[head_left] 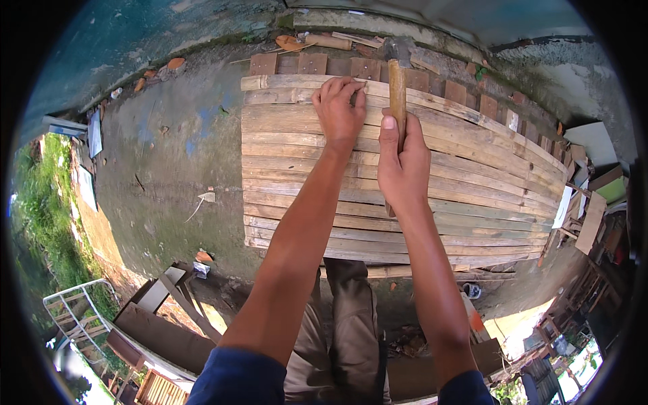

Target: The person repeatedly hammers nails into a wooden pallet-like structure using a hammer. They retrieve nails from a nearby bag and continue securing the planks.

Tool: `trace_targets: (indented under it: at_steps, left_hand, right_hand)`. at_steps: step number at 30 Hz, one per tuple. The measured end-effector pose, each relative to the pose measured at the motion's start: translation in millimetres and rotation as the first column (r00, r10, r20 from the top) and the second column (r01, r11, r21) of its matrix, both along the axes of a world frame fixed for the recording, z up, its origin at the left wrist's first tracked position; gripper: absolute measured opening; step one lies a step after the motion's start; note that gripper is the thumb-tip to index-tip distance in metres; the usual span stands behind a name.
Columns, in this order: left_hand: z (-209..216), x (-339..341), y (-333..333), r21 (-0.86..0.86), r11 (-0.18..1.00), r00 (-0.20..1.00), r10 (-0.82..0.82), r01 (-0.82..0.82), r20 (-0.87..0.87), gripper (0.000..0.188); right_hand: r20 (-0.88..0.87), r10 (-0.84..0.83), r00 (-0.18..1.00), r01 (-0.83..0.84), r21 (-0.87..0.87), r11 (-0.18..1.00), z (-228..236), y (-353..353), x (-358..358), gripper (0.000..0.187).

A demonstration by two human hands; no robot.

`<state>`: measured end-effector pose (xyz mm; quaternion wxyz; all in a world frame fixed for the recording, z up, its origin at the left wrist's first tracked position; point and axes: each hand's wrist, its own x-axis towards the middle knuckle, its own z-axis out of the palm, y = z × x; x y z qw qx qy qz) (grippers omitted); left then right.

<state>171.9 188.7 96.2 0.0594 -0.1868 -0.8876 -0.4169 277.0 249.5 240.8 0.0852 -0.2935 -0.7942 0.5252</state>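
Note:
My right hand (406, 162) is wrapped round the wooden handle of a hammer (397, 84), thumb lying along it. The hammer's dark head is at the far end, past the slats' far edge. Below them lies a panel of split bamboo slats (297, 126), side by side, with short wooden boards (312, 64) showing from under its far edge. At that edge my left hand (337, 111) rests on the farthest slats, its fingers curled and pinched together. Whatever is between those fingertips is too small to make out.
Beyond the panel, a low concrete ledge and a wall (162, 34) run across, with wood scraps and brick bits along them. A metal frame (81, 310) and wooden furniture stand lower left. Piled boards (591, 223) lie at the right. Grey concrete floor (169, 182) spreads to the left.

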Motion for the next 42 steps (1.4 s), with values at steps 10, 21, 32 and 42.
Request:
trace_targets:
  at_steps: [10,21,32,42]
  left_hand:
    - [18,96,-97,-0.514,0.858,0.994,0.044,0.015,0.103,0.064]
    - [18,94,-96,-0.593,0.803,0.980,0.076,0.049,0.184,0.069]
    - [20,93,-96,-0.564,0.824,0.976,0.078,0.051,0.201,0.070]
    - [19,95,-97,-0.554,0.832,0.978,0.081,0.039,0.190,0.070]
  right_hand:
    - [0.321,-0.173,0.931,0.249,-0.214,0.944,-40,-57,112,0.045]
    - [-0.049,0.035,0.998,-0.039,-0.080,0.996,-27,-26,27,0.045]
    - [-0.112,-0.090,0.990,0.053,-0.295,0.954,-23,-22,31,0.054]
    - [-0.080,-0.119,0.990,0.088,-0.320,0.943,-4,-30,30,0.058]
